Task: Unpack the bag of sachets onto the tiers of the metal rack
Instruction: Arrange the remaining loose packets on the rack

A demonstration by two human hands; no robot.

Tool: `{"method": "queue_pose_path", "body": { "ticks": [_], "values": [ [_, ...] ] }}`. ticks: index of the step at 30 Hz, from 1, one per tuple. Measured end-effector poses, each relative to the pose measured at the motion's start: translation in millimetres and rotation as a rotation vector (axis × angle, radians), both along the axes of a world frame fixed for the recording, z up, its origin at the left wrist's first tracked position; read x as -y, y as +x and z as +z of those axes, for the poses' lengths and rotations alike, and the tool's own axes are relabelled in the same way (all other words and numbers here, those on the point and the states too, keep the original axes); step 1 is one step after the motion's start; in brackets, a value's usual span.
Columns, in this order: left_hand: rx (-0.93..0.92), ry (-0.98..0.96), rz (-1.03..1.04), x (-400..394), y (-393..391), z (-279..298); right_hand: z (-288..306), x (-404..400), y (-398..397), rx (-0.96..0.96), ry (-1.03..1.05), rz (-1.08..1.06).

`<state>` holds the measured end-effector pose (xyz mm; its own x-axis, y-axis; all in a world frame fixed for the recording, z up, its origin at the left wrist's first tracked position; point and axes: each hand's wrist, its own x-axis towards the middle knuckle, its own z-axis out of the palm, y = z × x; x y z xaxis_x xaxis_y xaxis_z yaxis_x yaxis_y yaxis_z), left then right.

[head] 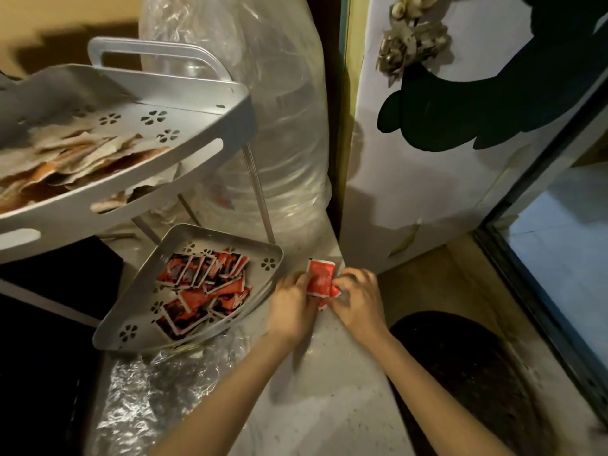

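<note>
Sachets (320,279) sit between left hand (291,302) and right hand (358,299), both grips holding them, at 3 o'clock of rack's lower tier (274,258).

The rack's lower tier (108,337) is sitting at nine o'clock from the sachets (320,279), with the upper tier (184,172) lying above it and the big bottle (279,126) standing behind.

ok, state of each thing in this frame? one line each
left hand: holds the red sachets from the left
right hand: holds the same sachets from the right
red sachets: bunched between both hands, above the counter
lower tier: part filled with red sachets
upper tier: holds a pile of pale and orange sachets
clear plastic bag: crumpled on the counter by the rack
</note>
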<state>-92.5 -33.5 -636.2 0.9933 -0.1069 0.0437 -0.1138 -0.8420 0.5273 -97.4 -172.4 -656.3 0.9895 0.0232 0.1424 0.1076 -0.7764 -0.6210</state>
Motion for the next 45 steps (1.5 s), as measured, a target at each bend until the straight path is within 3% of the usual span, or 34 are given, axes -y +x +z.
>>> {"method": "queue_pose_path", "body": {
  "ticks": [9, 15, 20, 26, 30, 33, 36, 45],
  "values": [
    [0.018, -0.176, 0.066, 0.3, -9.2, 15.0, 13.7, -1.2, -13.0, -0.131, 0.251, 0.022],
    [0.142, -0.296, 0.106, -13.3, -14.2, 42.2, 48.5, -12.8, -10.1, -0.176, 0.444, 0.071],
    [0.199, -0.453, 0.248, -49.8, -10.4, 76.2, 82.2, -44.3, 4.5, -0.173, 0.578, 0.179],
    [0.230, -0.633, 0.378, -121.0, -21.5, 87.7, 103.6, -108.1, 22.0, -0.326, 0.776, 0.306],
    [0.159, -0.680, 0.510, -155.4, -33.5, 74.0, 93.0, -147.7, 25.3, -0.385, 0.606, 0.388],
    [0.108, -0.674, 0.596, -175.0, -37.1, 61.6, 77.3, -169.0, 29.1, -0.302, 0.427, 0.409],
    [0.050, -0.549, 0.644, -190.6, -37.5, 51.8, 69.0, -184.4, 28.5, -0.244, 0.363, 0.443],
    [0.038, -0.203, 0.621, -200.5, -37.3, 38.8, 59.7, -191.2, 20.6, -0.047, -0.185, 0.411]
  ]
}}
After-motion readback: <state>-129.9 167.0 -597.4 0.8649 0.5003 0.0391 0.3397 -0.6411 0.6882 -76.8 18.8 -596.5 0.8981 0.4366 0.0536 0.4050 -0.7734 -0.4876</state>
